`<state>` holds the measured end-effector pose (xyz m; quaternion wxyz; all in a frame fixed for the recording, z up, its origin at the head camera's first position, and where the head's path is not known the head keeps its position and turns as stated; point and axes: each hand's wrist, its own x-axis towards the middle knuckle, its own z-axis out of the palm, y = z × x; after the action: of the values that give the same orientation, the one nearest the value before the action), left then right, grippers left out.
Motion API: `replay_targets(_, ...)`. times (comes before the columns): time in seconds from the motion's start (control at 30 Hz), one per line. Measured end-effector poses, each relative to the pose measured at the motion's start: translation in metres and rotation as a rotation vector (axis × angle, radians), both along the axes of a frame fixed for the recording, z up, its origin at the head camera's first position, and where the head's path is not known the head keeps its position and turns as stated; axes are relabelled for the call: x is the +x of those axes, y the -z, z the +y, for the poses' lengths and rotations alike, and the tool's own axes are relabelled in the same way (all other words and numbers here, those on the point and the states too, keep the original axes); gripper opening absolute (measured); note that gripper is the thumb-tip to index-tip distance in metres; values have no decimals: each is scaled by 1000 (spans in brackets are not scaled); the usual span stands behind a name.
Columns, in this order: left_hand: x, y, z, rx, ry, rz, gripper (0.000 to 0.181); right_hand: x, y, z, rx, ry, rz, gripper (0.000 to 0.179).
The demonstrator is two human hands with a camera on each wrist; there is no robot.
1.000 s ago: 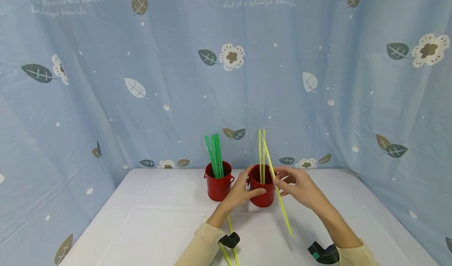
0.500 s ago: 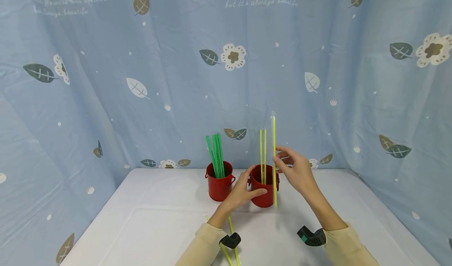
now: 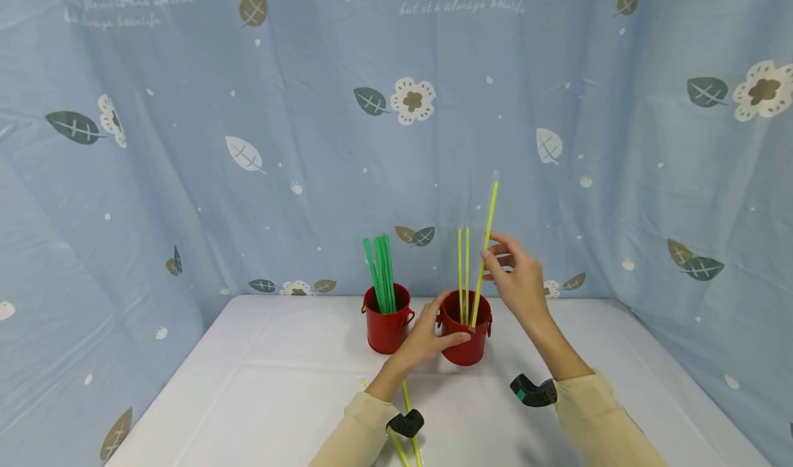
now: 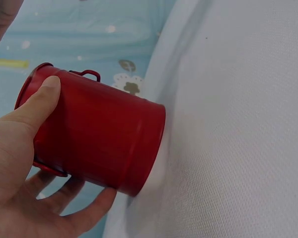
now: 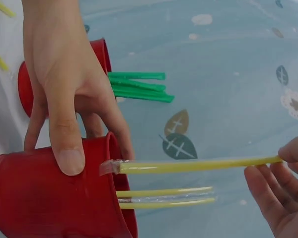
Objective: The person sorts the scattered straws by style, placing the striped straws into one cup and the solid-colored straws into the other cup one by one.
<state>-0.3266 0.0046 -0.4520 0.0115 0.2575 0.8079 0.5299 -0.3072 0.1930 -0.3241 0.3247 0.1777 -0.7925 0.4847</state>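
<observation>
My left hand [image 3: 423,341] holds the right-hand red bucket [image 3: 471,351] at its side, thumb on the front and fingers round the other side, as the left wrist view shows. Between thumb and fingertips my right hand [image 3: 520,277] pinches a yellow straw [image 3: 490,215] in a clear wrapper. This straw leans slightly, its lower end at the bucket's near rim; whether that end is inside the rim, I cannot tell. Two more yellow straws [image 5: 164,192] stand in the same bucket.
A second red bucket [image 3: 387,335] with several green straws [image 3: 385,274] stands just to the left. Loose yellow straws [image 3: 416,446] lie on the white table [image 3: 291,398], partly under my left forearm. A blue patterned curtain [image 3: 310,143] hangs behind.
My right hand has risen, bringing the pinched straw from a slant in front of the bucket to nearly upright, its lower end now at the rim. The left hand keeps its place.
</observation>
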Motion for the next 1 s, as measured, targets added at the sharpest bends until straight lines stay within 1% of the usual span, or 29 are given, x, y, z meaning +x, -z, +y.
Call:
replay_targets(0.1,0,0,0,-7,-2,3,89,3,-7,-3,-28,15,9,38)
replay_targets(0.23,-1,-1,0,-23,-7,12,89,13,-20,-9,-33,40,13,37)
replay_targets(0.3,-1,-1,0,-24,-6,11,88,17,-23,-11,-31,41,9,36)
replay_targets(0.33,-1,-1,0,-23,-5,11,88,16,-22,-11,-33,36,3,36)
replay_targets(0.4,-1,0,0,-21,-6,8,88,10,-14,-9,-39,22,-3,36)
replay_targets(0.5,-1,0,0,-15,-8,3,88,-6,6,-4,-41,7,-34,37)
replay_targets(0.6,-1,1,0,-13,-9,5,88,-19,26,0,-14,6,-53,37)
replay_targets(0.83,-1,3,0,-7,-2,12,89,-22,48,-2,73,27,-72,36)
replay_targets(1.0,-1,3,0,-5,2,7,89,-21,58,-6,64,12,-115,35)
